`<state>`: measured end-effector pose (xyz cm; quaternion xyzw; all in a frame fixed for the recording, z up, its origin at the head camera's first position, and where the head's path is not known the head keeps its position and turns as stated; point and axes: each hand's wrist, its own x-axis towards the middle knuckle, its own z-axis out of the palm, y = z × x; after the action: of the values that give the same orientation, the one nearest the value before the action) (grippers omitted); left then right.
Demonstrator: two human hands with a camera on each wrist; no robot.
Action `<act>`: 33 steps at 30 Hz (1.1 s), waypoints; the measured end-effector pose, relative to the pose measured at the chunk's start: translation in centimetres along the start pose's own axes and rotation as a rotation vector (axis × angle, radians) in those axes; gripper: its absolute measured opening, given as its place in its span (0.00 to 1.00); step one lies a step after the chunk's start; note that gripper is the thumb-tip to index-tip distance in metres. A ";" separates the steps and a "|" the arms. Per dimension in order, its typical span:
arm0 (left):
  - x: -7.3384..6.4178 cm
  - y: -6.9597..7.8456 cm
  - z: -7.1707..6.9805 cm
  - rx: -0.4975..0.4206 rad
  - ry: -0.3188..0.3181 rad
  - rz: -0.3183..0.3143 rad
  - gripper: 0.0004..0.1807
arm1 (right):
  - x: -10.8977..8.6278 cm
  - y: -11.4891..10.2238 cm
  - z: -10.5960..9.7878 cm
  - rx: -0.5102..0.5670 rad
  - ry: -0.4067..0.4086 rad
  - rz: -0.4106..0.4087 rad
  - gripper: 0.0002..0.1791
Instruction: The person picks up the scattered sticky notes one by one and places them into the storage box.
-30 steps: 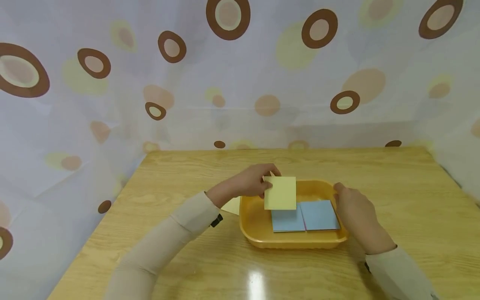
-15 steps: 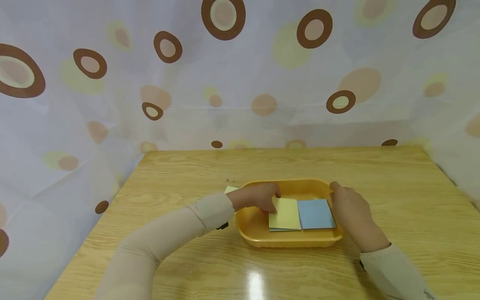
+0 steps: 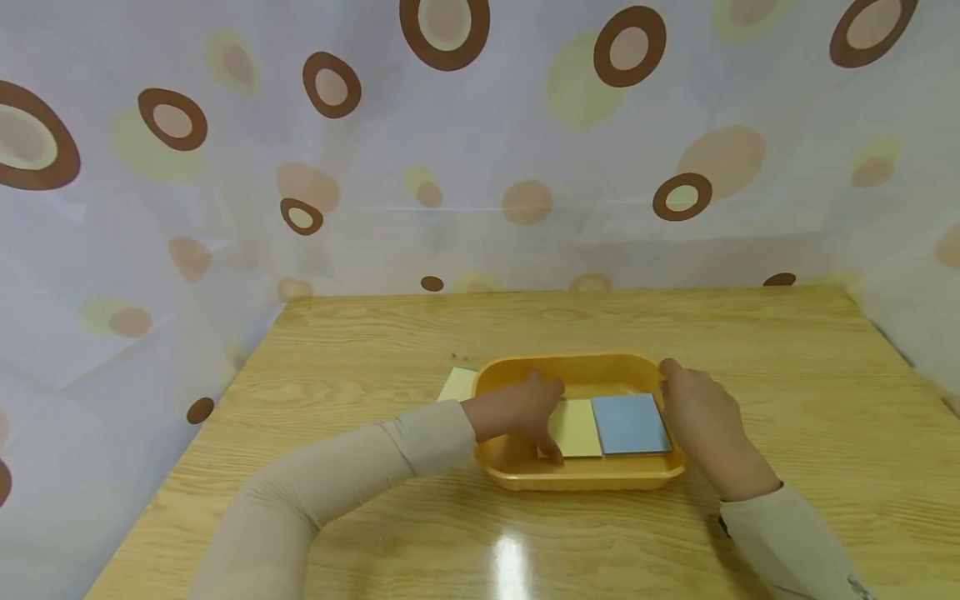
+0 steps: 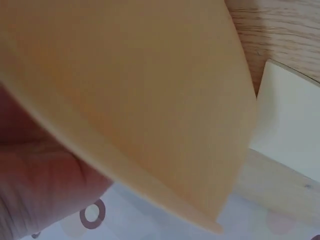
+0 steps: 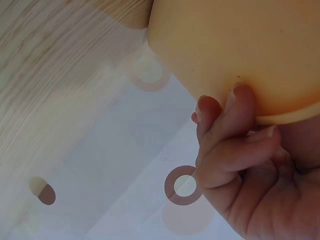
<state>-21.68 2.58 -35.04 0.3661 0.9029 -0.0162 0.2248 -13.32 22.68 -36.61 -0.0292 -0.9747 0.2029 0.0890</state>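
A shallow orange plastic tray [image 3: 592, 482] stands on the table. Side by side on its floor lie a yellow square paper pad [image 3: 581, 429] and a blue square pad [image 3: 632, 425], like sticky notes. My left hand [image 3: 525, 408] reaches over the tray's left rim, thumb and fingers spread across the yellow pad's left part, covering it. In the left wrist view the tray wall [image 4: 150, 90] hides the fingertips. With my right hand [image 3: 705, 425] I grip the right rim; the right wrist view shows the fingers [image 5: 240, 107] curled against the tray's outer wall.
Another pale yellow pad [image 3: 457, 385] lies on the wooden table [image 3: 360, 350] just outside the tray's left end, partly behind it. A white sheet with brown circles [image 3: 450, 133] hangs behind and beside the table.
My left hand has lowered the yellow pad into the tray, onto the left blue one, and let go of it, its fingers now spread. My right hand stays at the rim.
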 end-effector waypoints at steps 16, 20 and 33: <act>-0.8 -0.1 -0.3 0.057 0.024 0.004 0.51 | 0.1 -0.6 0.0 0.007 -0.006 -0.002 0.14; -4.1 -1.6 -2.7 -0.196 0.147 0.023 0.47 | 0.5 -1.1 0.4 0.009 -0.026 -0.033 0.15; -7.1 -7.4 -4.6 -0.630 0.520 -0.076 0.23 | -0.9 2.1 -0.7 -0.014 -0.069 -0.078 0.17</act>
<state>-23.94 -6.54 -28.91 0.2374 0.9034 0.3458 0.0896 -12.23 24.86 -36.94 0.0153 -0.9790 0.1931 0.0630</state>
